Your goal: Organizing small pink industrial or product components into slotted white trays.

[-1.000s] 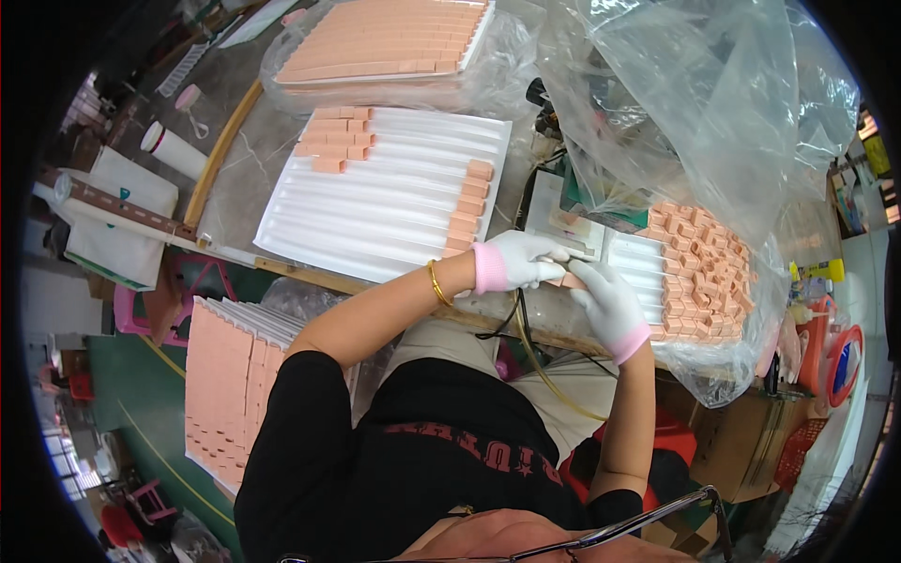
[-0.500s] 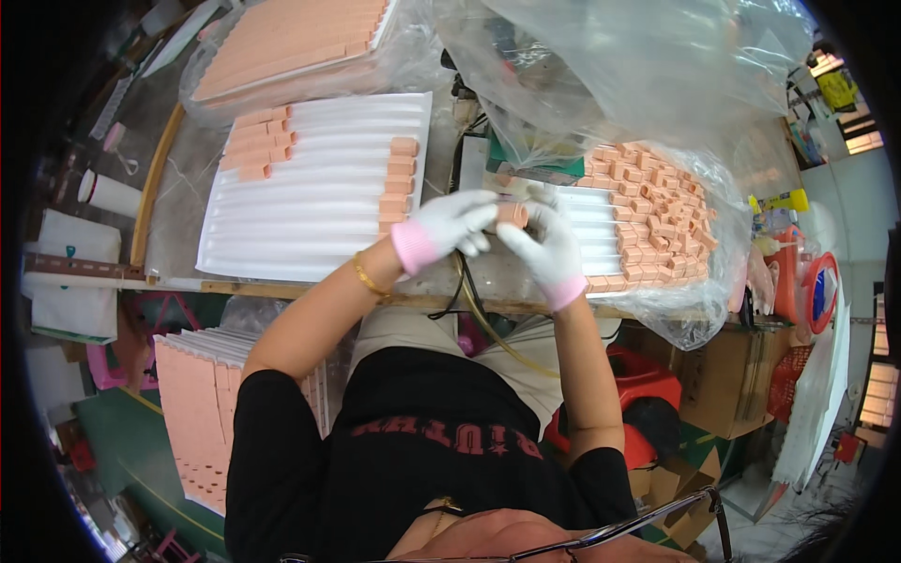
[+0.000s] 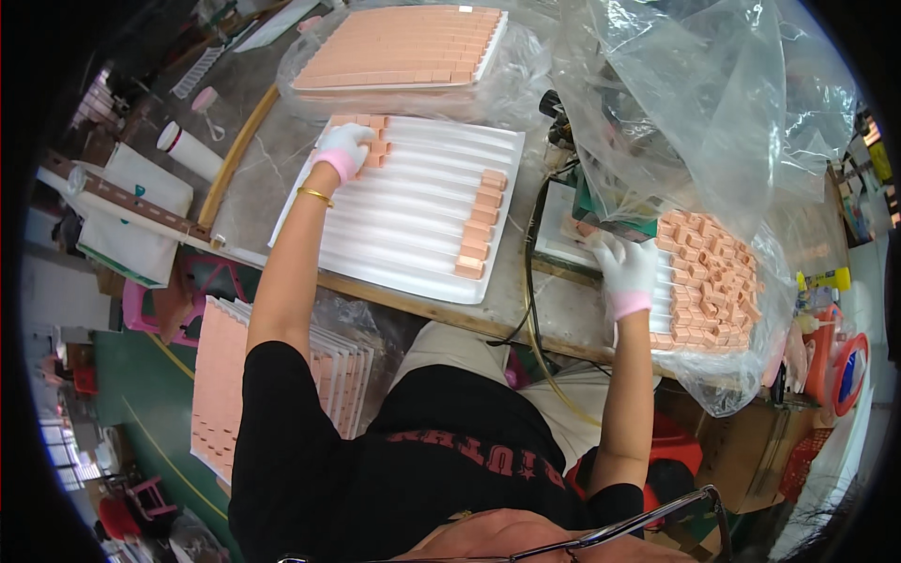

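Observation:
My left hand point(image 3: 345, 146), in a white glove with a pink cuff, is at the far left corner of a white ridged tray point(image 3: 394, 220). Its fingers are bent down over a cluster of small peach-coloured blocks point(image 3: 378, 148), and the fingertips are partly hidden. Another line of these blocks point(image 3: 481, 214) runs along the tray's right side. Gloved alike, my right hand point(image 3: 627, 270) is at the front of a green box-shaped device point(image 3: 610, 214). Its fingers close on a peach-coloured block point(image 3: 586, 229), partly hidden by the glove and device.
At right, a second white tray point(image 3: 663, 298) bears a heap of loose peach blocks point(image 3: 709, 281) beneath clear plastic sheeting point(image 3: 694, 103). A full stack of trays point(image 3: 399, 47) stands at the back. Dark cables point(image 3: 531, 272) hang over the table's wooden front edge point(image 3: 413, 302).
My hands, together over the table's middle before, have parted. The left has gone to the tray's far left corner, the right to the green device. The view has shifted left.

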The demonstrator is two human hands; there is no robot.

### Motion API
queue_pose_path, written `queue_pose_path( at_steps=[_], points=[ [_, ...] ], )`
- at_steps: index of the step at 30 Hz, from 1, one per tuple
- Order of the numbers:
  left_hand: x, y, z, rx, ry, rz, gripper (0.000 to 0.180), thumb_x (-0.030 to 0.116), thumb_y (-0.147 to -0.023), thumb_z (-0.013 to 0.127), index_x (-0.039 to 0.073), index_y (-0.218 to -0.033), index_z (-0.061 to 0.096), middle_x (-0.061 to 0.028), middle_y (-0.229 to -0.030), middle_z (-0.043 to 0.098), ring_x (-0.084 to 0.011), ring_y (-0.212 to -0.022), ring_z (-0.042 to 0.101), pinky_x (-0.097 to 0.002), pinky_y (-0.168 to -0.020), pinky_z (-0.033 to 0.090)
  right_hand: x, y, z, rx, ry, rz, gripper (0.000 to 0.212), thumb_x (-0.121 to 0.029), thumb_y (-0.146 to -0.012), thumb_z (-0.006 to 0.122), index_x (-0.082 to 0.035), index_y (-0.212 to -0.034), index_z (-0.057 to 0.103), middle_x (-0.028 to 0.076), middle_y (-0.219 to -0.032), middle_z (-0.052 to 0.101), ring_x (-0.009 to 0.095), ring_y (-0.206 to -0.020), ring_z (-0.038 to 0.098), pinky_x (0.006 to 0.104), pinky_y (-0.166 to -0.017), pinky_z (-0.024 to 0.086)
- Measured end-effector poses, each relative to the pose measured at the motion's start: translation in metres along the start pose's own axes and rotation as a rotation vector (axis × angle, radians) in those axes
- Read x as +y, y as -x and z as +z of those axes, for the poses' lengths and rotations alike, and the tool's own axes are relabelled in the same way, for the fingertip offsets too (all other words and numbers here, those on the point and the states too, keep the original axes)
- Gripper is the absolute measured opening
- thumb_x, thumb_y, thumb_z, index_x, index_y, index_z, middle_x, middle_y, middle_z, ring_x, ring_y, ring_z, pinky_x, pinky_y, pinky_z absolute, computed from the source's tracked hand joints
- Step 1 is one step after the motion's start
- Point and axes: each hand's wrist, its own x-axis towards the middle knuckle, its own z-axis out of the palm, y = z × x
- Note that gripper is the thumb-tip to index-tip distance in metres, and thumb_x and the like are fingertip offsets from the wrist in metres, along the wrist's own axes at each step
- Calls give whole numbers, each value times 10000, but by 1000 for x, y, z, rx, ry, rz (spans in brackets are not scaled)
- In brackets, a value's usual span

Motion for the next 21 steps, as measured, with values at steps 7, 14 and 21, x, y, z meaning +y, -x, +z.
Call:
queue_pose_path(
  at_steps=[7,14,21],
  points=[
    [-47,-7,10,-54,-520,626,210,160,-693,674,81,-877,609,-149,-851,571,-341,-834,537,-418,-747,435,59,10,-53,191,168,-19,196,-162,-741,699,-11,-863,672,166,-932,631,311,-911,589,372,-814,466],
    [29,24,-2,-256,179,114,208,137,-888,559,68,-1083,577,-27,-925,615,-198,-757,557,-340,-700,460,115,27,-119,7,386,257,157,-202,-766,624,-99,-872,676,85,-913,645,292,-915,586,387,-805,465],
    [97,72,51,-421,779,356,402,258,-959,462,18,-1282,456,-71,-1153,565,-124,-967,566,-255,-803,473,99,34,-104,-267,773,173,201,-261,-749,606,-150,-908,654,73,-972,615,279,-964,554,412,-801,460]
  ],
)
